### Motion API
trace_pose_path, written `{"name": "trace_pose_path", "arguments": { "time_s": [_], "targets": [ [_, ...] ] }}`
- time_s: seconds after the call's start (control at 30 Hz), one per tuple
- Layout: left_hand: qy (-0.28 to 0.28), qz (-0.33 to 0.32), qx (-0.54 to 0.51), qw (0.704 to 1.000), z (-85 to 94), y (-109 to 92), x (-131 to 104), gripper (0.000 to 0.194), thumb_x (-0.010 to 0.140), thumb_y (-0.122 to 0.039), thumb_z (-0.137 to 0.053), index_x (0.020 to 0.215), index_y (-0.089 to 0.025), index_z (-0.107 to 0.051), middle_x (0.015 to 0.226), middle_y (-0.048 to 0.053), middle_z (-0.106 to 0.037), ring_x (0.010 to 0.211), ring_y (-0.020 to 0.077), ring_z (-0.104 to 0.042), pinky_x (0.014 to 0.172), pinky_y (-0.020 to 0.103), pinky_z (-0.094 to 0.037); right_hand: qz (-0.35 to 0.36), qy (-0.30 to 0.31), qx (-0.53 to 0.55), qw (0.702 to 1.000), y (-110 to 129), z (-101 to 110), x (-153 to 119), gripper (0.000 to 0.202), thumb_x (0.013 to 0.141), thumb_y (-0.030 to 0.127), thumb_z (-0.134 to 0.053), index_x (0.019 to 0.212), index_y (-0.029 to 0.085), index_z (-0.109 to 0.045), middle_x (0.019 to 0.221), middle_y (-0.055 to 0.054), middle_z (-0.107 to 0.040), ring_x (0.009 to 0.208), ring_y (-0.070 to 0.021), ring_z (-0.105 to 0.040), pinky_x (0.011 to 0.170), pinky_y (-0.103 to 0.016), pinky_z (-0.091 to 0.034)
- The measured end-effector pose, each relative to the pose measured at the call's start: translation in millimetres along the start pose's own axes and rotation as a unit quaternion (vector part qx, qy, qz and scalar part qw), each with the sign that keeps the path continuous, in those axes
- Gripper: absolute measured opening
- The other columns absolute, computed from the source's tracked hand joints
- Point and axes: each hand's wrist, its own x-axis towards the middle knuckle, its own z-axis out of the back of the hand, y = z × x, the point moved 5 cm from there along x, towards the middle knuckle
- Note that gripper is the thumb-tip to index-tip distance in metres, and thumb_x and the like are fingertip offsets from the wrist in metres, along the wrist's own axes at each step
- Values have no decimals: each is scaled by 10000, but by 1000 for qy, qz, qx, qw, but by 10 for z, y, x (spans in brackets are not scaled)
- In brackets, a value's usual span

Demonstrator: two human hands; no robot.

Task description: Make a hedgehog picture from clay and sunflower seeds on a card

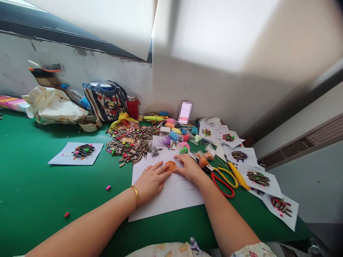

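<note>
A flat round piece of orange clay (pixel 170 166) lies on a sheet of white paper (pixel 160 205). My left hand (pixel 152 179) rests flat on the paper with its fingers stretched out, the fingertips touching the clay's left edge. From the other side my right hand (pixel 188 167) meets the clay, thumb and fingers spread around its right edge. Just beyond the hands sits a heap of striped sunflower seeds (pixel 136 141) mixed with coloured ones. Lumps of coloured clay, among them a blue lump (pixel 173 136), are bunched behind the paper.
Scissors with red and yellow handles (pixel 223 182) and a yellow utility knife (pixel 238 175) lie right of the paper. Several cards with seed-covered figures, such as one card (pixel 258 178), line the right edge. Another card (pixel 75 153) lies left. Bags, including a striped bag (pixel 105 101), stand by the wall.
</note>
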Motion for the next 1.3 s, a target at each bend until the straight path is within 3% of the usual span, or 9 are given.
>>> {"name": "trace_pose_path", "arguments": {
  "time_s": [0.13, 0.23, 0.33, 0.43, 0.57, 0.83, 1.0, 1.2, 1.3],
  "targets": [
    [9, 3, -5, 1000, 30, -15, -1, 499, 876, -171, -459, 1324, -385, -505, 1478, -21, -420, 1371, 296, -338, 1024, 492, -362, -15, -21, 27, 999, -85, 67, 43, 335, 879, 281, -531, 1189, 196, -624, 1042, -72, -642, 945, -192, -589, 867, -326, -454],
    [-5, 4, -25, 1000, 83, -26, 5, 565, 851, -141, -481, 1369, -365, -448, 1497, 10, -389, 1348, 277, -374, 1027, 476, -370, -17, -24, 16, 999, -108, 86, 52, 310, 880, 207, -487, 1142, 185, -651, 1157, -89, -645, 1084, -210, -571, 963, -345, -417],
    [-36, 50, -54, 997, 114, 43, 15, 635, 840, -202, -552, 1435, -288, -349, 1515, 80, -348, 1306, 269, -427, 1034, 455, -382, -22, -19, 22, 999, -104, 66, 39, 315, 879, 185, -465, 1126, 195, -659, 1127, -77, -670, 1070, -207, -589, 958, -346, -428],
    [-51, 84, -63, 993, 107, 129, 20, 706, 811, -293, -636, 1444, -255, -325, 1512, 107, -349, 1303, 283, -431, 1049, 454, -372, -26, -18, 28, 999, -89, 36, 26, 308, 877, 189, -464, 1107, 210, -667, 1049, -58, -695, 1025, -204, -611, 935, -351, -448],
    [-47, 87, -54, 994, 104, 187, 23, 765, 792, -339, -665, 1456, -249, -294, 1481, 108, -406, 1329, 281, -404, 1080, 465, -327, -20, -18, 15, 1000, -44, 2, 18, 301, 874, 184, -476, 1095, 215, -678, 1088, -59, -684, 1045, -211, -603, 946, -371, -450],
    [-20, 80, -70, 994, 78, 221, 25, 770, 799, -311, -666, 1456, -221, -276, 1444, 125, -456, 1339, 271, -406, 1128, 480, -265, 93, -59, -4, 994, 252, -79, -1, 375, 874, 110, -477, 1166, 261, -659, 1107, -53, -615, 1054, -179, -551, 951, -329, -446],
    [-40, 68, -87, 993, 77, 242, 31, 810, 747, -280, -726, 1438, -225, -307, 1433, 117, -465, 1316, 285, -425, 1106, 474, -323, 119, -48, -6, 992, 332, -149, 16, 365, 870, 88, -495, 1158, 242, -659, 1084, -57, -624, 1058, -186, -530, 955, -342, -433],
    [-115, 56, -97, 987, 199, 271, 20, 640, 771, -290, -713, 1345, -245, -434, 1287, 100, -563, 1184, 275, -526, 1020, 452, -418, 95, -17, 13, 995, 338, -175, 10, 305, 856, 105, -523, 1092, 225, -676, 993, -46, -649, 957, -173, -581, 883, -320, -460],
    [-110, 57, -105, 987, 203, 266, 13, 622, 766, -310, -719, 1325, -246, -454, 1234, 99, -584, 1139, 276, -545, 986, 448, -437, 95, -2, 22, 995, 369, -212, -12, 300, 856, 117, -530, 1094, 229, -673, 999, -47, -652, 951, -173, -591, 869, -316, -467]
  ]
}}
